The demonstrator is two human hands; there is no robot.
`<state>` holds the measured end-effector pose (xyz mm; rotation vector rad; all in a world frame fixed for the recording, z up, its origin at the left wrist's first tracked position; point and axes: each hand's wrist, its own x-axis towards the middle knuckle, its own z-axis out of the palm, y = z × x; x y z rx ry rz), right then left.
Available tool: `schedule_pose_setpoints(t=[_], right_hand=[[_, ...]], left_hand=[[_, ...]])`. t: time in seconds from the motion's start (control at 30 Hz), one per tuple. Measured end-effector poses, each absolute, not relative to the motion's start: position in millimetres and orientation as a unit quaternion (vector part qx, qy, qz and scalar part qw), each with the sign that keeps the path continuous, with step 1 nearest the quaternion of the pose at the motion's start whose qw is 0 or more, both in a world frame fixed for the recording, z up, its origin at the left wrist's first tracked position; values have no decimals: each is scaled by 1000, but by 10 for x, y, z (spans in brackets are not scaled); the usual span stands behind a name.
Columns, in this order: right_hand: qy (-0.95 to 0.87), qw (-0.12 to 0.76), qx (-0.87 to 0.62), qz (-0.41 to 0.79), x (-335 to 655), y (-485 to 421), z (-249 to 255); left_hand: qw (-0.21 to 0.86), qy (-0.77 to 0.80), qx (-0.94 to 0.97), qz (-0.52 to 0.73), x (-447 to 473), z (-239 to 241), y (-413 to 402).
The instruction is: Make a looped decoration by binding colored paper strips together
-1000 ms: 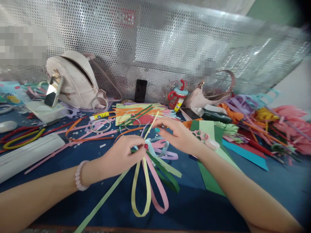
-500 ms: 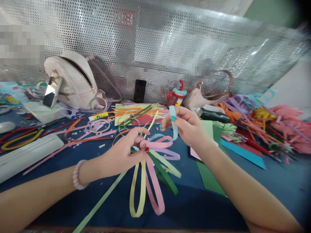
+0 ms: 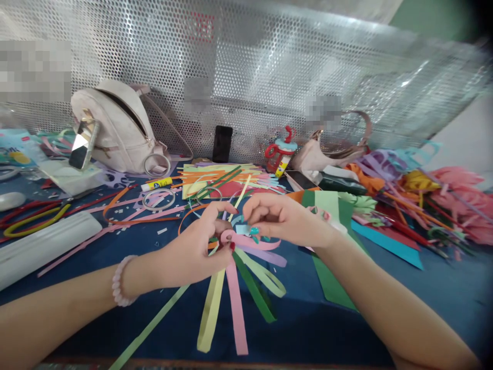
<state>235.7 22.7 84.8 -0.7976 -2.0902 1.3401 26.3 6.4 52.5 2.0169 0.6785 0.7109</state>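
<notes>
My left hand [image 3: 196,246], with a pink bead bracelet [image 3: 122,281] at the wrist, pinches the centre of a paper-strip flower. Its loops fan out below and to the right: a yellow loop [image 3: 211,313], a pink loop [image 3: 236,313], a dark green loop [image 3: 259,295], a light green loop [image 3: 265,272] and a purple loop [image 3: 271,255]. My right hand [image 3: 283,218] is closed on the end of a light blue paper strip [image 3: 242,229], held close to that centre. Fingers partly hide where the strips meet.
A pale green strip [image 3: 150,329] lies toward the front edge. Behind are a glue stick [image 3: 156,184], metal rings [image 3: 158,199] and stacked strips [image 3: 188,180]. Left lie yellow-handled scissors [image 3: 36,221] and a white roll [image 3: 50,246]; right, green paper [image 3: 333,277] and coloured scraps [image 3: 400,205].
My right hand has moved left and down, bringing the light blue strip's end to the flower's centre. The hanging loops have swung and turned slightly. My left hand keeps its pinch.
</notes>
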Motion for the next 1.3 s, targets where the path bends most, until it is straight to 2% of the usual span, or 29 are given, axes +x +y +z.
schedule_pose_setpoints(t=[0.17, 0.47, 1.1, 1.3], right_hand=[[-792, 216, -344, 457, 2313, 196, 861], [-832, 200, -381, 349, 2222, 163, 901], [-845, 209, -380, 312, 2205, 106, 866], [-861, 205, -348, 310, 2225, 113, 875]], left_hand=[[424, 269, 820, 276, 270, 495, 55], [393, 261, 843, 259, 254, 474, 56], [410, 255, 835, 266, 251, 479, 36], [363, 274, 835, 309, 266, 451, 36]])
